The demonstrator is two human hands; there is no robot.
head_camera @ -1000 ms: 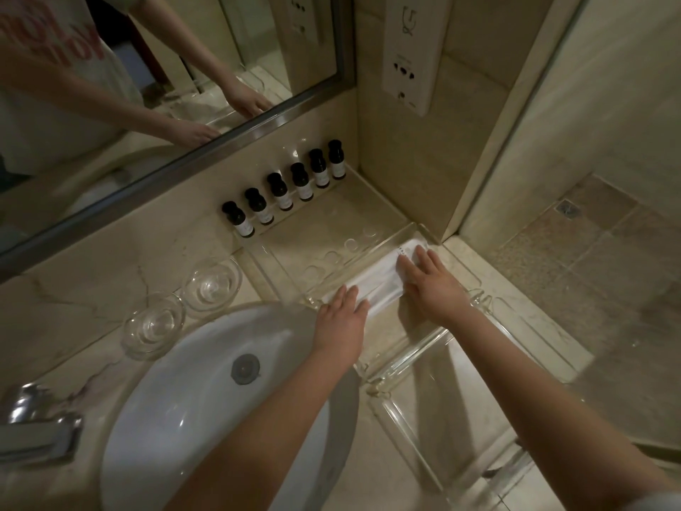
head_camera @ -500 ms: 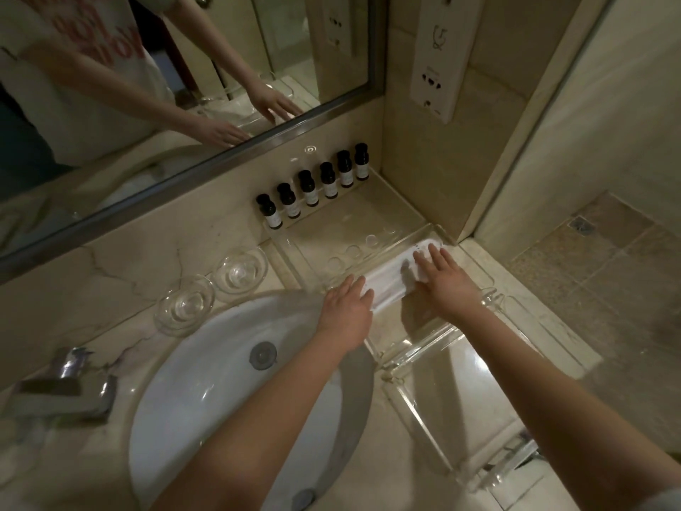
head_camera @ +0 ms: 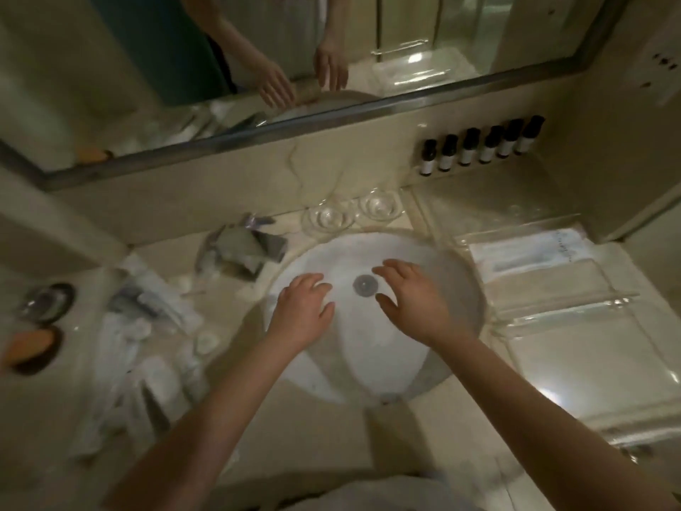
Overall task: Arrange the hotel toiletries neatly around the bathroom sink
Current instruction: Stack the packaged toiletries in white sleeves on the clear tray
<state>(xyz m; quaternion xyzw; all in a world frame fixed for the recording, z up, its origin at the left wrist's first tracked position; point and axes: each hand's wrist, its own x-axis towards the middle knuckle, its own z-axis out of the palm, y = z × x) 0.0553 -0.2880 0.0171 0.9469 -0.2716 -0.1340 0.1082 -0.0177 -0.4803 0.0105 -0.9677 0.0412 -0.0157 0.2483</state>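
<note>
My left hand (head_camera: 304, 309) and my right hand (head_camera: 412, 296) hover over the white sink basin (head_camera: 423, 355), either side of the drain (head_camera: 365, 285), both empty with fingers spread. White wrapped packets (head_camera: 530, 252) lie flat in the clear acrylic tray (head_camera: 575, 344) right of the sink. Several small dark bottles (head_camera: 479, 147) stand in a row against the back wall. A loose heap of wrapped toiletry packets (head_camera: 147, 348) sprawls over the counter left of the sink.
Two upturned glasses (head_camera: 350, 212) stand behind the basin. The grey faucet (head_camera: 239, 248) is at the sink's left rim. Round dishes (head_camera: 37, 326), one holding something orange, sit at the far left. A mirror (head_camera: 258, 68) runs along the back wall.
Both hands have left the white packets in the tray and moved left over the basin. The view has swung left, showing the cluttered counter left of the sink.
</note>
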